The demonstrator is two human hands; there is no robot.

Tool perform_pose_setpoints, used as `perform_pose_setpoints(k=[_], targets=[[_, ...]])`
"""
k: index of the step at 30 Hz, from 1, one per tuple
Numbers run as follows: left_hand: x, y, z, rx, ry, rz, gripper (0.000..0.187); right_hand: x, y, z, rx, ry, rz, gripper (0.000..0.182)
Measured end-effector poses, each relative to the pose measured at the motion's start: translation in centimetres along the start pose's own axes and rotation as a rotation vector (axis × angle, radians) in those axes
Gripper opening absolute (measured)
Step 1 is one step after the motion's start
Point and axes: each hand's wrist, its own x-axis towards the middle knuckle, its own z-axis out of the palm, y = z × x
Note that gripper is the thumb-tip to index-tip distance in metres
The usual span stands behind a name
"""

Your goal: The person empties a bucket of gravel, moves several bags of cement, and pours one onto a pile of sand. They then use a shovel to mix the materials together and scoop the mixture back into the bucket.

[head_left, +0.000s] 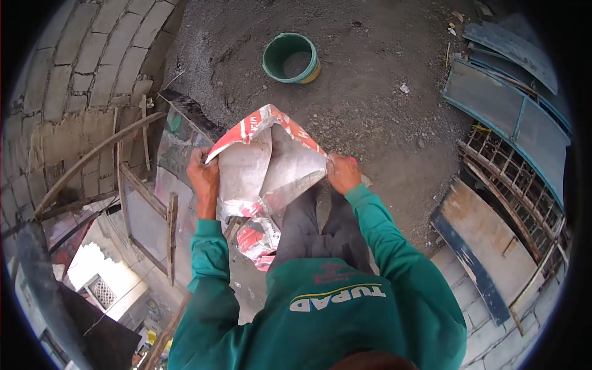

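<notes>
Between my hands is a red and white paper sack (296, 168), its mouth spread wide and its pale inside showing. My left hand (204, 180) is closed on the left edge of the sack. On the opposite edge, my right hand (344, 172) grips it with curled fingers. The inside looks dusty, and its bottom cannot be made out. Below it, by my legs, lies another crumpled red and white sack (259, 239). Ahead on the ground stands a green bucket (290, 58) with a yellowish lower side, apart from both hands.
A concrete block wall (92, 68) rises at the left, with wooden poles (102, 163) and a wooden frame (145, 191) before it. Metal panels (505, 98), a rusty grille (509, 166) and a board (487, 240) lean at the right. Grey gravelly ground (382, 68) lies ahead.
</notes>
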Motion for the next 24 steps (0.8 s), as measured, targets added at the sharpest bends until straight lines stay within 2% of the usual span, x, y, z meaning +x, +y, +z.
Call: perform_pose_setpoints(k=[4,7,8,10,11,14,15,16,19,21,23,24], targets=[[2.6,1.5,-0.1,-0.169,-0.110,-0.063,0.015,7.4,-2.4,3.0,-0.009,-0.169,0.028,0.017],[5.3,0.4,-0.5,-0.067,-0.076,-0.088,0.019,12.8,-4.1,4.6,-0.013,-0.266,0.043,0.018],[6.4,0.0,-0.4,-0.070,-0.082,-0.106,0.019,14.4,-4.5,5.3,-0.001,-0.265,-0.012,0.018],[8.6,-1.4,-0.1,-0.021,0.150,-0.170,0.026,17.1,-4.3,6.2,0.007,-0.284,-0.052,0.018],[10.0,-2.7,0.6,-0.028,0.225,-0.272,0.032,19.3,-3.6,6.6,-0.031,-0.325,-0.041,0.018],[14.3,-7.9,3.5,0.109,0.310,-0.386,0.033,25.5,-0.5,8.9,-0.121,-0.411,0.039,0.020],[15.5,-8.9,5.0,0.218,0.295,-0.457,0.034,27.9,1.0,9.5,-0.184,-0.424,0.069,0.023],[16.5,-10.0,6.5,0.186,0.264,-0.416,0.034,29.8,1.9,10.2,-0.195,-0.461,0.070,0.023],[19.1,-13.4,12.8,0.174,0.235,-0.457,0.031,36.2,4.3,12.5,-0.205,-0.468,0.107,0.026],[20.5,-14.7,17.3,0.089,0.225,-0.436,0.030,40.2,5.5,13.6,-0.206,-0.476,-0.060,0.034],[21.2,-16.4,22.4,-0.029,0.218,-0.407,0.031,43.9,7.0,15.1,-0.216,-0.510,-0.075,0.045],[21.3,-17.6,25.1,-0.093,0.216,-0.388,0.034,45.2,7.3,15.4,-0.294,-0.423,-0.111,0.049]])
